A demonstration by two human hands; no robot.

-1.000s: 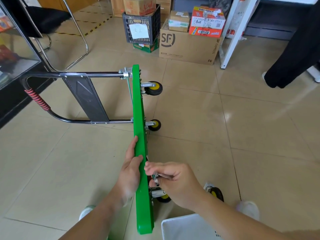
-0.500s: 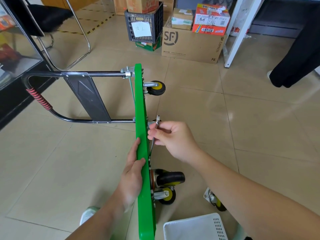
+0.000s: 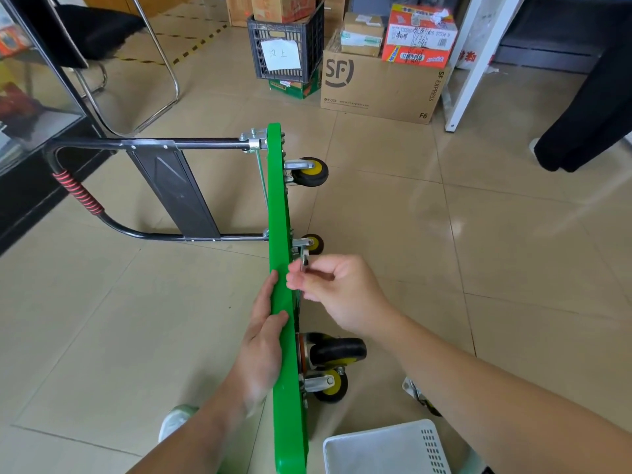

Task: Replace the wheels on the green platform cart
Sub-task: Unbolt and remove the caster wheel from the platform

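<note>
**Green cart on its side, both hands on it**

I see the green platform cart (image 3: 278, 200) tipped onto its long edge on the tiled floor (image 3: 513, 268), its deck a narrow, glossy green strip running away from me. Its black handle (image 3: 191, 144), wound with red cord at the bend, lies flat to the left.

The wheels stick out to the right of the underside. There are two small yellow-hubbed casters (image 3: 313, 172) at the far end. At the near end a larger all-black wheel (image 3: 337, 350) sits just above another yellow-hubbed caster (image 3: 330, 384). A loose caster (image 3: 419, 396) lies on the floor, partly hidden behind my right forearm, near a white basket (image 3: 386, 449).

My left hand (image 3: 263, 343) grips the deck's upper edge, thumb over the top and fingers along the left face. My right hand (image 3: 338, 295) is curled, pinching a small metal tool (image 3: 304, 261) against the underside, just below the second far caster.
</note>
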